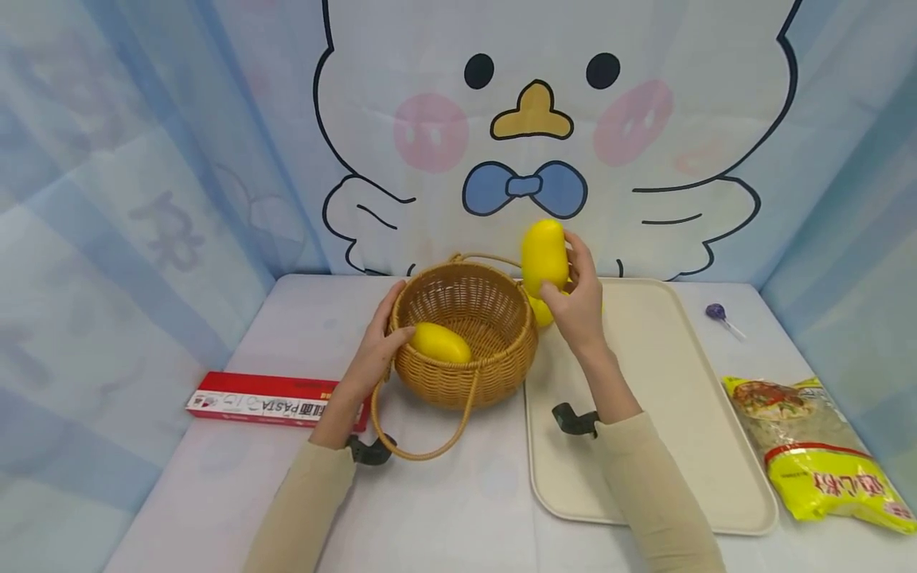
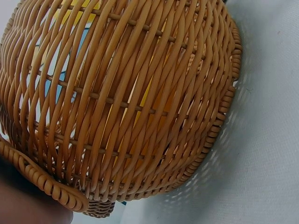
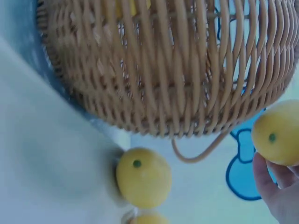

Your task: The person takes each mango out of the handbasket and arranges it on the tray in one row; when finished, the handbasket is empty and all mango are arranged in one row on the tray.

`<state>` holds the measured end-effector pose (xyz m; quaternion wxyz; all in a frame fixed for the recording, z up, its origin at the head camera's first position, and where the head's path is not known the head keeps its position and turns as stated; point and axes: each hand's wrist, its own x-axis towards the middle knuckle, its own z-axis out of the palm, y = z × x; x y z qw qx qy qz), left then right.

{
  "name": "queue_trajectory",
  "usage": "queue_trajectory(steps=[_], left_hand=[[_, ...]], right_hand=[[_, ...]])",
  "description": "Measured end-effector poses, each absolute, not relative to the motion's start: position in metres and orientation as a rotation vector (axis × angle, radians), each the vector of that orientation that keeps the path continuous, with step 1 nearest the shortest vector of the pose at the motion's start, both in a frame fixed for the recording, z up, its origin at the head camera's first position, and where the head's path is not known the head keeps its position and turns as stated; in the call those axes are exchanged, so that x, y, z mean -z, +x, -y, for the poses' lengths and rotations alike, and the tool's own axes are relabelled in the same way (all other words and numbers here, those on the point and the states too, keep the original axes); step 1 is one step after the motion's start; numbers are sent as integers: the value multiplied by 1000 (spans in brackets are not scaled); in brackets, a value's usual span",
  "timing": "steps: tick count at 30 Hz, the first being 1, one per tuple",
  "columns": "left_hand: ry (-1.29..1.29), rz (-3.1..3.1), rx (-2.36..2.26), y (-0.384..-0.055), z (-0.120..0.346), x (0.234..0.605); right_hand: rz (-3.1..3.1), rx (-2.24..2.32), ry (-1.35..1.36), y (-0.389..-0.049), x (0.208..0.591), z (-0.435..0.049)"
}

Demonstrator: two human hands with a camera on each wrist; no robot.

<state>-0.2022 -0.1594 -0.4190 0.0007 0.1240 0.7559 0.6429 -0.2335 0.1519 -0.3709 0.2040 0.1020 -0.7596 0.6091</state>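
A wicker basket [image 1: 487, 382] stands mid-table with one yellow mango [image 1: 441, 343] inside. My left hand [image 1: 377, 344] grips its left rim, thumb over the edge close to that mango; in the left wrist view the basket's woven side [image 2: 140, 93] fills most of the picture. My right hand [image 1: 579, 306] holds another yellow mango [image 1: 544, 259] between thumb and fingers, raised above the basket's right rim. Below it, partly hidden, a further mango [image 1: 540, 312] lies beside the basket. The right wrist view shows that mango [image 3: 144, 178] and part of another [image 3: 149, 219] on the tray.
A cream tray [image 1: 645, 477] lies right of the basket. Farther right are a purple lollipop [image 1: 716, 312] and a yellow food bag [image 1: 817, 454]. A red pasta box [image 1: 272, 398] lies at left, partly behind my left forearm. One basket handle [image 1: 423, 457] droops toward the front.
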Motion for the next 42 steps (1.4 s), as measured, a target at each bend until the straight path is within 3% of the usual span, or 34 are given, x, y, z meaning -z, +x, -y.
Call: queue_trajectory(steps=[20,42], left_hand=[[403,-2386,-2020,-201,163,417],[406,-2395,-2016,-202,161,422]], right_hand=[[2215,-1530,183,-249,401,-196],[2264,-1529,-227,-257,426,-252]])
